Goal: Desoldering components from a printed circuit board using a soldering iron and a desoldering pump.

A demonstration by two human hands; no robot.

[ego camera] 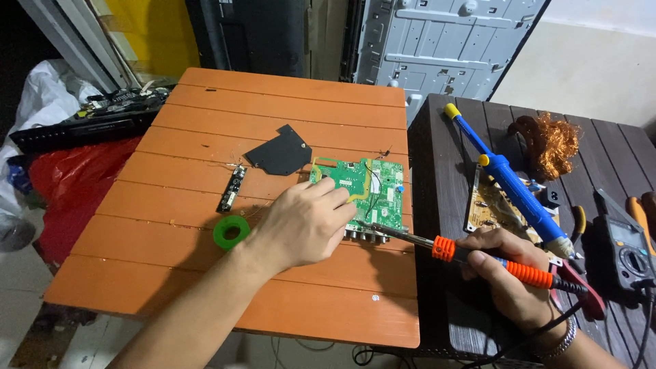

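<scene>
The right hand [509, 277] grips a soldering iron [478, 258] pointing left toward the green circuit board [362, 188] (on the orange table [205, 273]); the left hand [304, 222], fingers pressed flat, pins the board.

1. The circuit board [360, 186] is green.
2. The soldering iron [478, 258] has an orange and blue handle.
3. The tape roll [231, 231] is green.
4. The slatted tabletop [205, 273] is orange.
5. The desoldering pump [512, 181] is blue and yellow.

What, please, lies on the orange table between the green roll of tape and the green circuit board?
In the head view, the left hand lies between the green roll of tape and green circuit board, its fingers on the board.
</scene>
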